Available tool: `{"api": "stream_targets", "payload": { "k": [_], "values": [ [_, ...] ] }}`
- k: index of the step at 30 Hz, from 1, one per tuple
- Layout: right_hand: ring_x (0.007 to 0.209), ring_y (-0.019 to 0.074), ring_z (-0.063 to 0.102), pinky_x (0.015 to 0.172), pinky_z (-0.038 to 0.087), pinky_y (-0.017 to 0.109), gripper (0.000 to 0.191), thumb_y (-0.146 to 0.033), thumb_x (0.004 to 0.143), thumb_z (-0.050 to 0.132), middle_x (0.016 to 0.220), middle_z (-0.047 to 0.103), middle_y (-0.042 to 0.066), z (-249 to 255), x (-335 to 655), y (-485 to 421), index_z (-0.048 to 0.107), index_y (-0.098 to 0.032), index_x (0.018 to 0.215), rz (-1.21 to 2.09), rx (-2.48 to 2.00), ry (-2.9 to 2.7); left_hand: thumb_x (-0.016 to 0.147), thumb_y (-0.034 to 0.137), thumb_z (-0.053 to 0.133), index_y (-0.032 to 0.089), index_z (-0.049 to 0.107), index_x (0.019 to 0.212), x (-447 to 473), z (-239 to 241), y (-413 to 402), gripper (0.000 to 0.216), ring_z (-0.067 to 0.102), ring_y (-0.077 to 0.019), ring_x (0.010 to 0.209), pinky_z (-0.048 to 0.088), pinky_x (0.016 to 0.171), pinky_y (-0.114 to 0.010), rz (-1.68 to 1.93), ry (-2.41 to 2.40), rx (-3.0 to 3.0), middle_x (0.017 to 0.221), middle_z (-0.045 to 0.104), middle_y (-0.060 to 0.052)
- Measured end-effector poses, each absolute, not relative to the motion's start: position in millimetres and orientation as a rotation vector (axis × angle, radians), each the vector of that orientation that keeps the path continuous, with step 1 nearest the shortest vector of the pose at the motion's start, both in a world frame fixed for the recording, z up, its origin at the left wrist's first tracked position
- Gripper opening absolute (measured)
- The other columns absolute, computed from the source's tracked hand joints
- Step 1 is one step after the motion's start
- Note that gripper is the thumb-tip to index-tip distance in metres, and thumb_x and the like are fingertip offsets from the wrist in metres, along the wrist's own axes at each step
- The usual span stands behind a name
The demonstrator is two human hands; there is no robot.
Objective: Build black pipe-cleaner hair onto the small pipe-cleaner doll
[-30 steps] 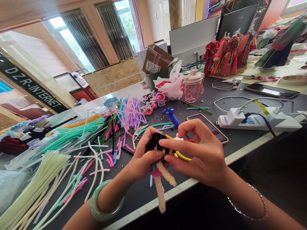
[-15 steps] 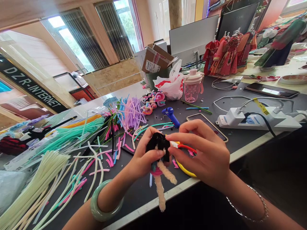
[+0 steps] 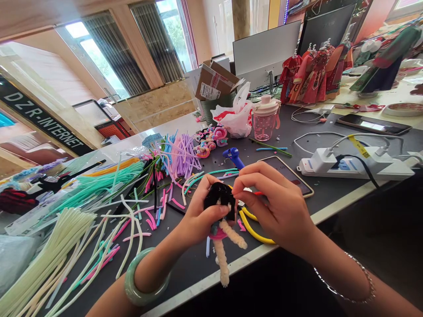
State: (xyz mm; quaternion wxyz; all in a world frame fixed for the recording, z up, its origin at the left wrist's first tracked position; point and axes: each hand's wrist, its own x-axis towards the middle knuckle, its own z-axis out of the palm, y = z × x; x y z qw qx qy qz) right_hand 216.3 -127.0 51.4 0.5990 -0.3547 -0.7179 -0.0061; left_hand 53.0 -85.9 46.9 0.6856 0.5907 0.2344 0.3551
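Daylight comes through slatted windows at the far end of the room, and two monitors stand beyond a cardboard box. Red costumed doll figures line the far side of the grey worktop. Nearer its right edge lie a white power strip and a phone, while a pink lidded cup and a blue glue gun stand toward the middle. Heaps of pale green pipe cleaners and purple pipe cleaners cover the left side.

Just above the near edge, the left hand, with a jade bangle on its wrist, closes around the black top of a pipe-cleaner figure. The figure's beige chenille legs hang down toward the edge. The right hand pinches at the figure's side, over a second phone. Its fingers have closed in over the red-and-white end, and a yellow pipe cleaner now swings out in a wider curve below. The fingers hide the join, so what they pinch cannot be made out.
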Motion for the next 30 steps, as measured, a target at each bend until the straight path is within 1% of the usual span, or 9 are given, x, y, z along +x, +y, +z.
{"api": "stream_targets", "payload": {
  "k": [5, 10, 15, 20, 23, 28, 30],
  "values": [
    [0.08, 0.0104, 0.059, 0.071, 0.05, 0.02, 0.007, -0.012, 0.089, 0.058, 0.088, 0.058, 0.003, 50, 218, -129, 0.062, -0.018, 0.092, 0.003, -0.829, -1.659, 0.073, 0.027, 0.068, 0.021, 0.041, 0.09, 54, 48, -85, 0.032, 0.054, -0.0081, 0.054, 0.045, 0.05, -0.021, 0.814, 0.529, 1.343, 0.074, 0.058, 0.005],
    [0.081, 0.0121, 0.059, 0.073, 0.051, 0.023, 0.01, -0.015, 0.089, 0.061, 0.088, 0.059, 0.004, 47, 218, -130, 0.064, -0.016, 0.098, -0.063, -0.852, -1.666, 0.073, 0.029, 0.069, 0.021, 0.042, 0.091, 53, 47, -85, 0.033, 0.054, -0.0069, 0.053, 0.046, 0.05, -0.02, 0.801, 0.518, 1.355, 0.075, 0.057, 0.005],
    [0.08, 0.0146, 0.06, 0.073, 0.05, 0.027, 0.008, -0.015, 0.088, 0.06, 0.085, 0.061, 0.006, 45, 216, -130, 0.066, -0.014, 0.094, -0.195, -0.88, -1.662, 0.074, 0.029, 0.068, 0.021, 0.042, 0.092, 53, 49, -87, 0.033, 0.05, -0.0058, 0.055, 0.044, 0.049, -0.018, 0.805, 0.564, 1.407, 0.076, 0.051, 0.006],
    [0.08, 0.0173, 0.059, 0.07, 0.05, 0.03, 0.008, -0.014, 0.088, 0.06, 0.083, 0.062, 0.006, 46, 216, -133, 0.066, -0.017, 0.092, -0.257, -0.902, -1.679, 0.076, 0.028, 0.065, 0.021, 0.043, 0.091, 52, 52, -89, 0.028, 0.048, -0.0073, 0.059, 0.044, 0.055, -0.021, 0.831, 0.636, 1.571, 0.076, 0.048, 0.005],
    [0.076, 0.0178, 0.057, 0.068, 0.048, 0.033, 0.008, -0.013, 0.088, 0.058, 0.081, 0.062, 0.006, 49, 216, -136, 0.064, -0.019, 0.088, -0.339, -0.92, -1.71, 0.076, 0.026, 0.063, 0.021, 0.043, 0.09, 51, 54, -90, 0.026, 0.047, -0.0085, 0.061, 0.041, 0.056, -0.022, 0.856, 0.711, 1.682, 0.076, 0.047, 0.004],
    [0.072, 0.0188, 0.052, 0.066, 0.043, 0.035, 0.014, -0.012, 0.089, 0.052, 0.078, 0.063, 0.007, 51, 214, -135, 0.059, -0.021, 0.08, -0.614, -0.978, -1.807, 0.076, 0.024, 0.061, 0.02, 0.042, 0.09, 53, 60, -93, 0.023, 0.045, -0.0105, 0.065, 0.038, 0.058, -0.023, 0.878, 0.797, 1.82, 0.076, 0.046, 0.003],
    [0.072, 0.0194, 0.052, 0.067, 0.042, 0.036, 0.014, -0.013, 0.089, 0.051, 0.078, 0.062, 0.006, 51, 214, -133, 0.057, -0.022, 0.079, -0.641, -1.001, -1.808, 0.075, 0.023, 0.061, 0.02, 0.043, 0.088, 54, 62, -93, 0.023, 0.044, -0.0103, 0.065, 0.037, 0.058, -0.023, 0.888, 0.802, 1.866, 0.076, 0.045, 0.003]
  ]
}}
